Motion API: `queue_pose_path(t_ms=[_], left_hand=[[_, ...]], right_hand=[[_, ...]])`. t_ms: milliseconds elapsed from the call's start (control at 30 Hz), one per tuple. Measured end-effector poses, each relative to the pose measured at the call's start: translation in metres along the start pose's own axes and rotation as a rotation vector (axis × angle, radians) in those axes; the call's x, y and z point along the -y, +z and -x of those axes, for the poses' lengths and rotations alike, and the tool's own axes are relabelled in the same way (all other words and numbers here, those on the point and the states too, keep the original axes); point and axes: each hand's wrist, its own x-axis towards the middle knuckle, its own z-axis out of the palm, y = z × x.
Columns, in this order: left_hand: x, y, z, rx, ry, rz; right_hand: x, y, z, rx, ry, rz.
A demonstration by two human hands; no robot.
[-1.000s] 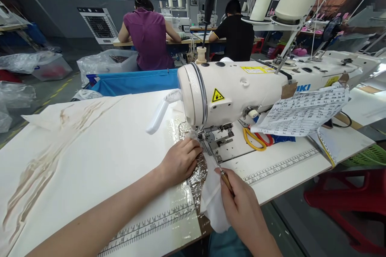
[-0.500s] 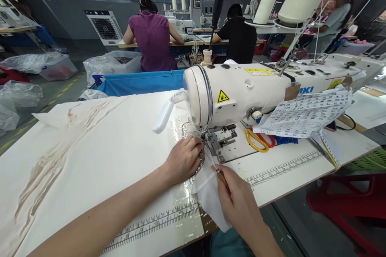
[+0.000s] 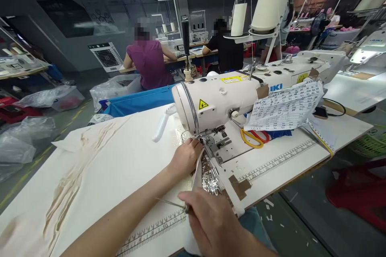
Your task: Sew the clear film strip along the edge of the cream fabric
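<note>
My left hand (image 3: pixel 186 157) is at the needle area of a white sewing machine (image 3: pixel 220 94), its bent fingers closed on white fabric (image 3: pixel 197 173) beside the presser foot. The fingertips are partly hidden under the machine head. Nearer the table's front edge, my right hand (image 3: pixel 211 217) is closed around an awl (image 3: pixel 171 202); its thin metal spike points left and its handle is hidden in the palm. The fabric runs from the left hand down past the right hand and over the edge. Shiny clear tape (image 3: pixel 211 178) covers the tabletop just right of the fabric.
Yellow-handled scissors (image 3: pixel 251 139) lie right of the needle plate, below a handwritten sheet (image 3: pixel 283 108). Crumpled cream fabric (image 3: pixel 68 184) lies on the left of the white table (image 3: pixel 129 160). Thread cones (image 3: pixel 239 20) stand above the machine. Two people sit working beyond.
My right hand has moved down and left, and the awl's spike now points left, away from the needle. My left hand stays by the presser foot. The camera view has shifted.
</note>
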Motion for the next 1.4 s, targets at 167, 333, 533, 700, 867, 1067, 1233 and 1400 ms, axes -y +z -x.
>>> queue_pose_path(t_ms=[167,333,533,700,867,1067,1233,1400], left_hand=[[0.012,0.014,0.007,-0.2,-0.181,0.358],[0.019,0.016,0.008,-0.189,-0.2,0.597],[0.019,0.016,0.007,-0.201,-0.24,0.677],[0.019,0.016,0.006,-0.187,-0.261,0.718],[0.019,0.017,0.006,-0.179,-0.297,0.745],[0.02,0.018,0.006,-0.178,-0.295,0.762],[0.021,0.019,0.006,-0.182,-0.293,0.766],[0.021,0.019,0.006,-0.182,-0.278,0.755]], right_hand=[[-0.02,-0.01,0.018,-0.064,0.234,0.116],[-0.049,-0.021,0.015,-0.037,0.415,0.347],[-0.064,-0.011,0.005,-0.022,0.388,0.483],[-0.067,-0.007,0.003,-0.03,0.41,0.466],[-0.068,-0.007,0.005,-0.04,0.389,0.45],[-0.068,-0.006,0.005,-0.025,0.39,0.474],[-0.068,-0.006,0.005,-0.06,0.379,0.464],[-0.068,-0.006,0.005,-0.066,0.385,0.462]])
